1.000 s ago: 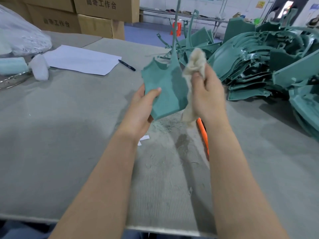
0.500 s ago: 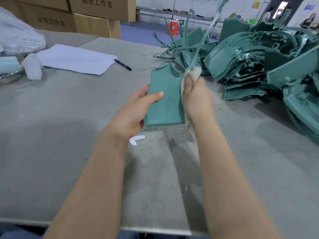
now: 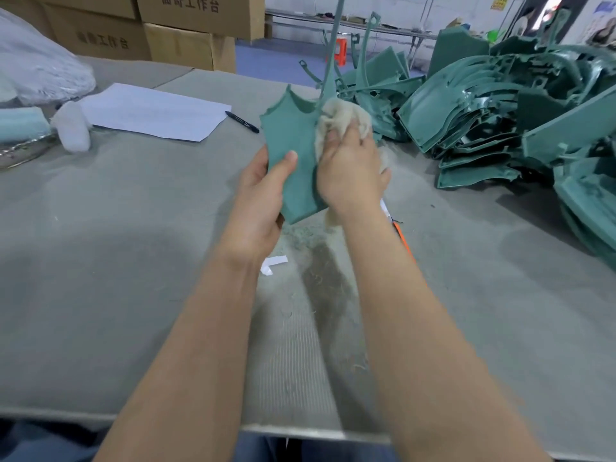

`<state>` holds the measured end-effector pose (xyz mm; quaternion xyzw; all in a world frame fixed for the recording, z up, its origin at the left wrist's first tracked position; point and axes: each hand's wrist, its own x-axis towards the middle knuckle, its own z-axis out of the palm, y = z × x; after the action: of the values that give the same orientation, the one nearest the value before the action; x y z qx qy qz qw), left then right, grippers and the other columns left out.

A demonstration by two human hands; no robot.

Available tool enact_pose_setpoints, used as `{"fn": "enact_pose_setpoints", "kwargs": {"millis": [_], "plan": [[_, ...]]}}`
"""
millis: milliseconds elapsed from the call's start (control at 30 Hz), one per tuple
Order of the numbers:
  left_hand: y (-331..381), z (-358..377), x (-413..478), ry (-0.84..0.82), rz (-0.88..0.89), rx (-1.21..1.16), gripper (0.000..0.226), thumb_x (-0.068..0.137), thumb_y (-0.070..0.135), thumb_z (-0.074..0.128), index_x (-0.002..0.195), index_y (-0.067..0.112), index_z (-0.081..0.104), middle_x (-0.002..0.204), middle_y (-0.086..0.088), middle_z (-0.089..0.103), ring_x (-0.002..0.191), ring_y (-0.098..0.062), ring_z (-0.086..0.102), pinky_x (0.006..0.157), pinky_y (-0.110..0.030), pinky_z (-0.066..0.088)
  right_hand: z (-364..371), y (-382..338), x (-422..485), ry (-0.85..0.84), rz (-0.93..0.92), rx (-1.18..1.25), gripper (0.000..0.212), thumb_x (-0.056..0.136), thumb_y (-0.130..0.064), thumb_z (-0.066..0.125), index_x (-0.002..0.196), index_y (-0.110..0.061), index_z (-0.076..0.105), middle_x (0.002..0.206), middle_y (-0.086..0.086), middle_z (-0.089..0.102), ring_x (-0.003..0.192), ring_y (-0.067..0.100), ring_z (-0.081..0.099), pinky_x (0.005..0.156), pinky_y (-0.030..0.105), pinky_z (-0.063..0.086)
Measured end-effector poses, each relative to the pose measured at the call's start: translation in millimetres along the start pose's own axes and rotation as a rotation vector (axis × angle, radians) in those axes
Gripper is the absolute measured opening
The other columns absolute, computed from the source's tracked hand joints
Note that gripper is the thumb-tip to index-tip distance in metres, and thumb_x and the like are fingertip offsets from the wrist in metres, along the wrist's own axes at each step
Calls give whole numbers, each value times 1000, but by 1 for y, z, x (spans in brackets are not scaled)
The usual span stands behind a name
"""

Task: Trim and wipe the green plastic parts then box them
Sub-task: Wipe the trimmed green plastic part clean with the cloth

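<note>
I am watching the left hand [image 3: 263, 198] holding the green part [image 3: 293, 141] up off the tabletop [image 3: 133, 245]. Its grip is clamping the lower left edge, with the thumb lying on the front face and the fingers going behind. The right hand [image 3: 350, 171] is bunching the rag [image 3: 343, 116] in a closed grip and pressing it against the part's upper right corner, where the long thin stem is rising out of the panel.

Half a second back the rag was running lower along the right edge and the panel was lying flatter. Now the panel is tipping upright again and the rag is sitting back at the top. I am reading that as repeated strokes along one edge, so wiping is under way and boxing is not yet starting.

Shavings [image 3: 320, 261] are lying under the hands, suggesting this piece is already trimmed. An orange tool [image 3: 405, 241] is peeking out beside the right forearm. It may be the trimmer, but most of it is hiding. The pile of green parts [image 3: 500, 105] is waiting at the right, well apart from the cardboard boxes [image 3: 186, 45].
</note>
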<state>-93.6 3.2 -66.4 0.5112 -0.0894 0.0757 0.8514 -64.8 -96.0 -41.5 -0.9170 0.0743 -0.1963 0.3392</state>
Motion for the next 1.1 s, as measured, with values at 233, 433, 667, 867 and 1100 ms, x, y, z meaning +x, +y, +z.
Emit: {"fn": "enact_pose_setpoints", "kwargs": {"millis": [233,433,667,867,1100], "plan": [[1,-5,6,132,-50,-177,26,100,15,47,122,24,56,118,4,67,107,-15,65,87,-34,55,-31,35,27,113,392,745,31,105,-28,35,108,-3,52,87,11,64,49,12,55,46,23,48],[-8,0,6,114,-133,-216,31,99,13,50,128,21,53,121,1,66,107,-17,65,87,-35,56,-19,40,2,161,444,1189,18,101,-28,45,101,-12,52,102,13,63,69,19,64,66,31,58],[-11,2,0,-117,-327,-179,25,92,2,53,115,9,61,105,-4,73,95,-18,69,83,-30,57,-6,36,-14,132,285,958,13,100,-23,49,107,-13,54,112,10,65,107,25,62,97,45,50],[-20,11,-8,-147,-334,-8,13,90,17,63,102,22,67,96,9,75,91,-8,71,73,-25,58,-16,48,-10,192,393,788,42,101,-49,34,93,-15,58,103,11,69,98,27,65,90,42,52],[-14,18,-3,179,-143,-95,21,94,14,59,114,16,62,107,4,71,97,-12,69,85,-30,56,4,19,-33,29,260,853,35,103,-44,34,90,-22,58,86,-4,66,81,5,65,72,18,53]]}}
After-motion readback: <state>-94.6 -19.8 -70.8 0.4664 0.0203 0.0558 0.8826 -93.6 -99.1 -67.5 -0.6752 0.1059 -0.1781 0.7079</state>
